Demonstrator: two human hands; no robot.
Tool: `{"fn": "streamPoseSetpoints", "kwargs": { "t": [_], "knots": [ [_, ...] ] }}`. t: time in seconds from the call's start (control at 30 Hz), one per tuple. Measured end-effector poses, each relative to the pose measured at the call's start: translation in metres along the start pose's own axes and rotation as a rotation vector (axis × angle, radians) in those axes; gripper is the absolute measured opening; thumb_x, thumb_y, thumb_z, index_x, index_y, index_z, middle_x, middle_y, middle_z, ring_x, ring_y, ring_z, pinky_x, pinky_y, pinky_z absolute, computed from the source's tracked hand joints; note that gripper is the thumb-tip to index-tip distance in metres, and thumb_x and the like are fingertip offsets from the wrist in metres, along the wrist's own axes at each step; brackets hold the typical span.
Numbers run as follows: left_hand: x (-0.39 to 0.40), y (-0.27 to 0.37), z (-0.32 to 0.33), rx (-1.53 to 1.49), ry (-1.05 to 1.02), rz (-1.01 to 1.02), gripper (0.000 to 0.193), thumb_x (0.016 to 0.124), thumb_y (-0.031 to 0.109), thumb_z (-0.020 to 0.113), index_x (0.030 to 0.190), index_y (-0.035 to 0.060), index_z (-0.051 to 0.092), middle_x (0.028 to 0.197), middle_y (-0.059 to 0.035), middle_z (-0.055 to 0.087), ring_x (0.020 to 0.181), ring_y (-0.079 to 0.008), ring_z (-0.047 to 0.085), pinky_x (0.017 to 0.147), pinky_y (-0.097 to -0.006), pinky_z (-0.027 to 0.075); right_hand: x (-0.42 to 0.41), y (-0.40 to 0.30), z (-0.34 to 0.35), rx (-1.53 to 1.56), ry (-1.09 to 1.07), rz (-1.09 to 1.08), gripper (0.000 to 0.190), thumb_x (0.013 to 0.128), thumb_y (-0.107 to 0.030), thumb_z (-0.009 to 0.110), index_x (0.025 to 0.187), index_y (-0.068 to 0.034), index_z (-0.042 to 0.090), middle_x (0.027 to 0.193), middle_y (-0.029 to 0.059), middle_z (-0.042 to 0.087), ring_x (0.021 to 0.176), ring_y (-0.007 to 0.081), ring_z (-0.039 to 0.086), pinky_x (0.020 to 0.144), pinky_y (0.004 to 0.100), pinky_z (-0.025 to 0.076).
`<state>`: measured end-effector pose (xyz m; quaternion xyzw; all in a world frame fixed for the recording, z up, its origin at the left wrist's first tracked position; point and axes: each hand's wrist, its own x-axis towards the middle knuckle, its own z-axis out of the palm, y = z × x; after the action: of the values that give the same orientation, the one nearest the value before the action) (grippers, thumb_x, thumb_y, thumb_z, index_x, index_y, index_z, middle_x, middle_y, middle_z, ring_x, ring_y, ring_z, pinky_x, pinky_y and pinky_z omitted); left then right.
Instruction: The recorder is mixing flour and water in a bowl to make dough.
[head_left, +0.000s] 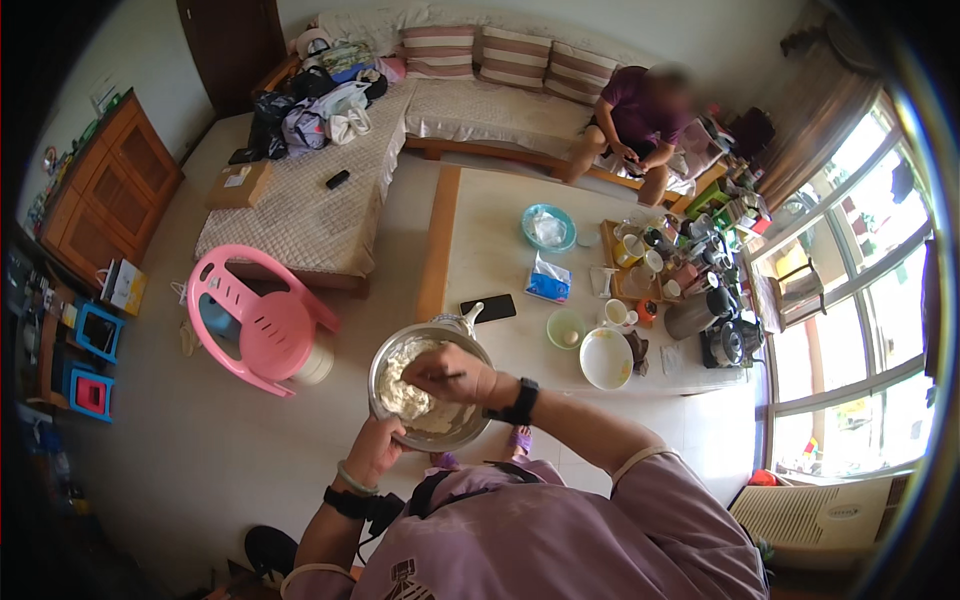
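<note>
My left hand (379, 442) grips the near left rim of a stainless steel bowl (459, 431), held in front of my body. Pale, lumpy dough or batter (397, 386) lies in it and clings to the inner wall. Over the bowl, my right hand (448, 373) is closed around a thin dark utensil (454, 375); its lower end is hidden, so its kind is unclear. Just beyond the far rim, a white curved handle (474, 315) sticks out from something mostly hidden. A black smartphone (491, 307) lies beside it on the table.
The table (487, 225) bears a green bowl (565, 330) with an egg, a white bowl (606, 358), a tissue pack (548, 280), a blue basin (548, 227) and a crowded cup tray (619, 281). A pink chair (274, 330) stands left. Another person (637, 127) sits on the sofa.
</note>
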<state>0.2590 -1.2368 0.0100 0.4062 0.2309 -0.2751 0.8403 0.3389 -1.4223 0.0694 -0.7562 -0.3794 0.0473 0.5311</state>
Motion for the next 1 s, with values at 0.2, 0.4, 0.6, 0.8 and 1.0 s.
{"fn": "streamPoseSetpoints", "kwargs": {
  "t": [0.2,0.4,0.6,0.8,1.0],
  "knots": [
    [0.006,0.001,-0.038,-0.228,-0.071,-0.019,0.048,0.072,-0.002,0.043,0.120,-0.0046,0.041,0.117,-0.0189,0.053,0.103,-0.0333,0.057,0.082,-0.0485,0.052,-0.025,0.036,0.000,-0.323,-0.161,-0.226,0.014,0.073,-0.014,0.060,0.084,-0.005,0.059,0.080,0.0102,0.056,0.084,0.0277,0.056,0.074,0.0391,0.045],
    [0.013,0.007,-0.057,-0.370,-0.007,-0.020,0.053,0.072,-0.004,0.042,0.125,-0.0054,0.037,0.120,-0.0191,0.049,0.108,-0.0347,0.053,0.089,-0.0508,0.048,-0.022,0.016,0.017,-0.529,-0.354,-0.194,0.033,0.066,-0.009,0.061,0.099,-0.007,0.062,0.101,0.0078,0.056,0.101,0.0270,0.050,0.089,0.0383,0.038],
    [-0.003,0.012,-0.073,-0.319,0.091,0.040,0.054,0.070,-0.005,0.041,0.124,-0.0048,0.039,0.118,-0.0183,0.051,0.105,-0.0330,0.055,0.086,-0.0498,0.050,-0.056,0.091,0.002,-0.041,0.302,0.527,0.034,0.070,0.010,0.048,0.095,-0.005,0.066,0.095,0.0134,0.063,0.089,0.0282,0.060,0.077,0.0374,0.048],
    [-0.024,0.018,-0.091,-0.315,0.191,0.120,0.050,0.068,-0.005,0.041,0.119,-0.0055,0.043,0.113,-0.0178,0.054,0.102,-0.0329,0.057,0.084,-0.0491,0.051,-0.078,0.215,0.054,0.409,0.711,1.370,0.082,0.069,-0.042,0.073,0.120,0.012,0.038,0.117,0.0303,0.048,0.105,0.0361,0.052,0.089,0.0400,0.043],
    [-0.051,0.013,-0.124,-0.382,0.282,0.205,0.050,0.067,-0.005,0.043,0.116,-0.0039,0.049,0.116,-0.0156,0.056,0.104,-0.0312,0.056,0.088,-0.0487,0.049,-0.065,0.249,0.093,0.092,0.897,1.341,0.052,0.074,-0.021,0.067,0.113,0.004,0.045,0.098,0.0241,0.059,0.093,0.0373,0.058,0.082,0.0404,0.048]
  ]
}}
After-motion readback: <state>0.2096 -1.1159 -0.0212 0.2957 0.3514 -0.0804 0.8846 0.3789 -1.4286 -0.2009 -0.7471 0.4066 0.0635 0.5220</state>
